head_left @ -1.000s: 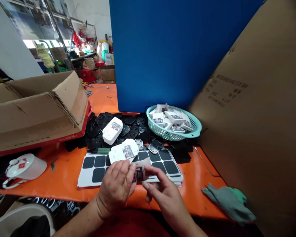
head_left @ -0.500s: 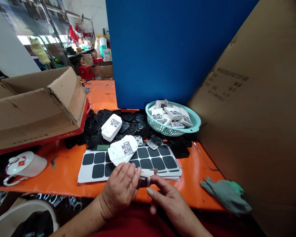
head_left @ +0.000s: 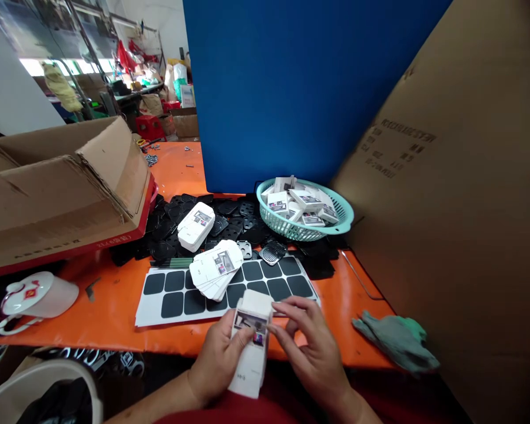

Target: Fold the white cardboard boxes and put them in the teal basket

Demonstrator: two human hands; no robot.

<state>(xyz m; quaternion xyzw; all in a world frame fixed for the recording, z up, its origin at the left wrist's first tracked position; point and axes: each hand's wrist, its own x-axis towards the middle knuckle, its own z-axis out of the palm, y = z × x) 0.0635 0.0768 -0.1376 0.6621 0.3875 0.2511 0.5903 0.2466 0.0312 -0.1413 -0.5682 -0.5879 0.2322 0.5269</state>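
My left hand [head_left: 218,362] grips a small white carton [head_left: 251,341] with a printed picture, held upright just in front of the orange table's near edge. My right hand [head_left: 311,347] pinches the carton's top right corner with bent fingers. Just beyond my hands lies a white sheet of black foam pads [head_left: 181,291], and on it a fanned stack of flat white cartons [head_left: 215,268]. Another stack of white cartons [head_left: 196,226] rests on a heap of black plastic parts [head_left: 172,227].
A teal basket [head_left: 335,227] of finished white boxes stands at the back right, against a blue panel [head_left: 291,88]. A large cardboard sheet [head_left: 459,206] leans on the right, an open cardboard box [head_left: 62,188] on the left. A white mug [head_left: 35,297] and a grey-green glove [head_left: 395,341] lie nearby.
The carton has gone from a folded flat piece low between my hands to an opened upright box. My hands have drawn back toward me, off the pad sheet.
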